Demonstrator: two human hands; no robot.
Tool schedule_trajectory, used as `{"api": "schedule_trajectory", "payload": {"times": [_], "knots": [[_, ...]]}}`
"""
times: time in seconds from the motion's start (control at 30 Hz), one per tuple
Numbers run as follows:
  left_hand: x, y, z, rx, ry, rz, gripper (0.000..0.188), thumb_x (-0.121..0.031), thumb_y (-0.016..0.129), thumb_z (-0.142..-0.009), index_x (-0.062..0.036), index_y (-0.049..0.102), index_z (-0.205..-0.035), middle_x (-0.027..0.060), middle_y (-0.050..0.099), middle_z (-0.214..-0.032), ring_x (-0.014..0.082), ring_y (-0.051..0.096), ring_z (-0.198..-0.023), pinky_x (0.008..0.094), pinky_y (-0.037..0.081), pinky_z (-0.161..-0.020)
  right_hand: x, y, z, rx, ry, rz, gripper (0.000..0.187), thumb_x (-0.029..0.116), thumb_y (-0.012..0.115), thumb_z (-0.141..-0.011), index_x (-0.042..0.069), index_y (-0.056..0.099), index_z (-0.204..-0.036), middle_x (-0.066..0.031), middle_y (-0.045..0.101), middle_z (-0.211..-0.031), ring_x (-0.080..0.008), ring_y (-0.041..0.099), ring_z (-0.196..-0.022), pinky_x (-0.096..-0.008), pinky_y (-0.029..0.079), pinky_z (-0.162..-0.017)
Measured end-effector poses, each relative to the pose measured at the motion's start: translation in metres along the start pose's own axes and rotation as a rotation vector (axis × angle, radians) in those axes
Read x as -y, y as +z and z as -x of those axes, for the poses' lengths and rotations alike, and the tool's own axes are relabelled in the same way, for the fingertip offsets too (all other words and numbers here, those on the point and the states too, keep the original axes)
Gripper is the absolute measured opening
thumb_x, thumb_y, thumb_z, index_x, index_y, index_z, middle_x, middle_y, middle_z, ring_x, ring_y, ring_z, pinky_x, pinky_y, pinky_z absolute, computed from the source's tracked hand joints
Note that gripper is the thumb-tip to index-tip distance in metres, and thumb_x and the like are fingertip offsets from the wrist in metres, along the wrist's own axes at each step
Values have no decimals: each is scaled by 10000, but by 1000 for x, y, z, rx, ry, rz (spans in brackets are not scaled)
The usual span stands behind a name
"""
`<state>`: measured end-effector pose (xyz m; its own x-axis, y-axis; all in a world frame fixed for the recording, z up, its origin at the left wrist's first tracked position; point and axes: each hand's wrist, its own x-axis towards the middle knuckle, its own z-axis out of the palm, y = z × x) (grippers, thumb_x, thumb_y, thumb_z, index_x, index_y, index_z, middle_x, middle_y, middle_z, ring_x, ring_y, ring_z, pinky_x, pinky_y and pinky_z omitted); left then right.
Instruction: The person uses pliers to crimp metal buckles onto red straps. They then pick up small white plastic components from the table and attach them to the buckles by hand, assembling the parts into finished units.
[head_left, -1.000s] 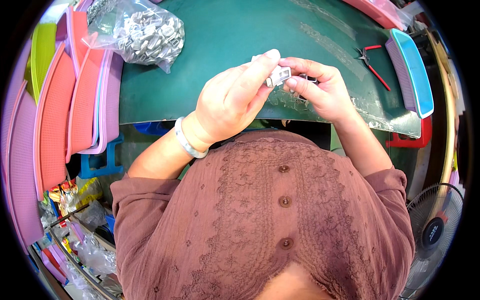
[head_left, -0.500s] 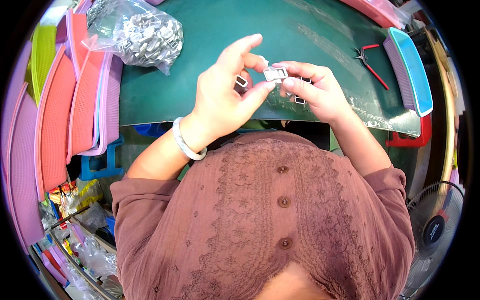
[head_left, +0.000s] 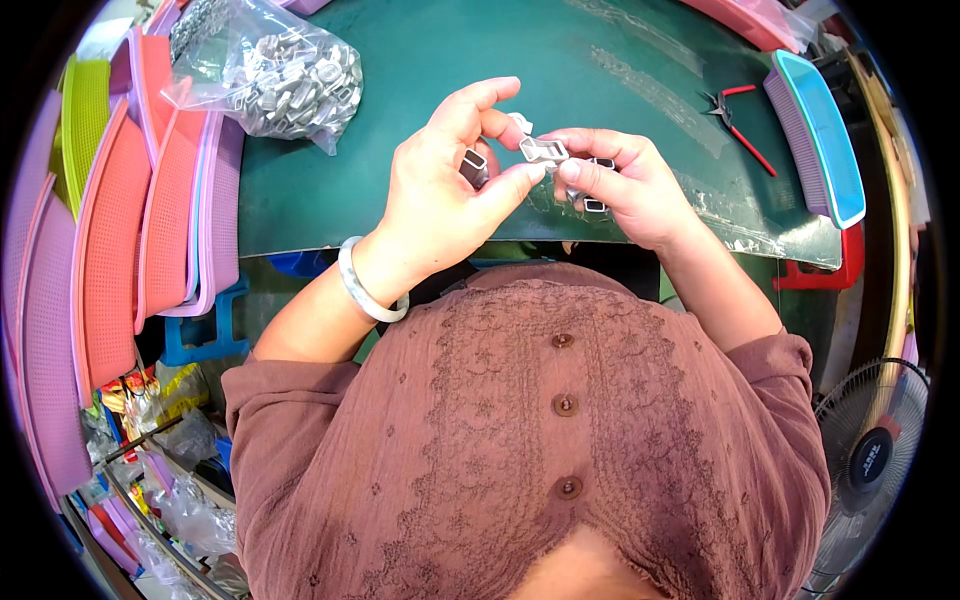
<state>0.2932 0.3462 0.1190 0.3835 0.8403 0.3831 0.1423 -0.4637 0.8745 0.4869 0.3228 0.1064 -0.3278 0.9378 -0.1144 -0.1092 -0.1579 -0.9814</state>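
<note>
Above the green table my two hands meet around a small silver rectangular metal buckle (head_left: 544,150) with an open slot. My right hand (head_left: 638,190) pinches it between thumb and fingers; further silver metal pieces (head_left: 595,206) show tucked under those fingers. My left hand (head_left: 440,185) touches the buckle's near side with the thumb tip, its index finger raised. Another silver loop-shaped piece (head_left: 473,167) sits in the left palm, held by the curled fingers. A pale bit (head_left: 520,122) shows at a left fingertip; its kind is unclear.
On the green table (head_left: 430,50), a clear plastic bag (head_left: 300,85) full of silver metal pieces lies far left. Red-handled pliers (head_left: 738,125) and a blue-and-purple basket (head_left: 830,140) are at the right. Stacked plastic baskets (head_left: 110,240) line the left; a fan (head_left: 870,455) stands lower right.
The buckle has tilted and shifted slightly left between my fingers. The loop piece in my left palm has turned, showing more of its side. Both hands stay close together.
</note>
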Motion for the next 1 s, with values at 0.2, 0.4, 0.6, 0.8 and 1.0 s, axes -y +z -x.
{"api": "schedule_trajectory", "payload": {"times": [0.2, 0.4, 0.6, 0.8, 1.0], "knots": [[-5, -2, -1, 64, -29, -17, 537, 29, 655, -711, -2, 439, -1201, 31, 577, -857, 30, 448, -622, 155, 374, -572, 0, 0, 1, -26, -21, 23, 289, 125, 606, -819, -11, 588, -1074, -27, 613, -887, -68, 526, -727, -211, 446, -671], [-1, -4, 1, 67, -113, 95, 506, 13, 655, -723, -9, 457, -1188, 36, 594, -910, 26, 438, -621, 150, 369, -568, 1, 2, 3, -84, -128, 92, 267, 105, 610, -802, -5, 601, -1046, -26, 616, -868, -69, 528, -723, -212, 449, -670], [9, -4, -1, 72, -102, 105, 391, -25, 658, -744, -11, 524, -1111, 31, 609, -913, 20, 481, -656, 153, 384, -549, 6, 5, 5, -122, -113, 133, 244, 102, 618, -797, 3, 613, -1020, -20, 616, -857, -56, 525, -722, -204, 444, -668], [16, -6, -2, 169, -538, 624, 257, -53, 635, -785, -34, 567, -1031, 17, 610, -887, 34, 502, -650, 155, 397, -526, 8, 9, 6, -153, -229, 231, 227, 100, 621, -795, -1, 618, -998, -49, 638, -904, -91, 559, -829, -238, 449, -758], [34, -3, 2, 263, -622, 899, 223, -67, 610, -811, -43, 555, -1026, 34, 606, -889, 45, 451, -575, 162, 381, -502, 8, 9, 5, -133, -272, 297, 222, 101, 620, -796, -12, 618, -987, -68, 643, -919, -108, 570, -858, -250, 450, -778]]}}
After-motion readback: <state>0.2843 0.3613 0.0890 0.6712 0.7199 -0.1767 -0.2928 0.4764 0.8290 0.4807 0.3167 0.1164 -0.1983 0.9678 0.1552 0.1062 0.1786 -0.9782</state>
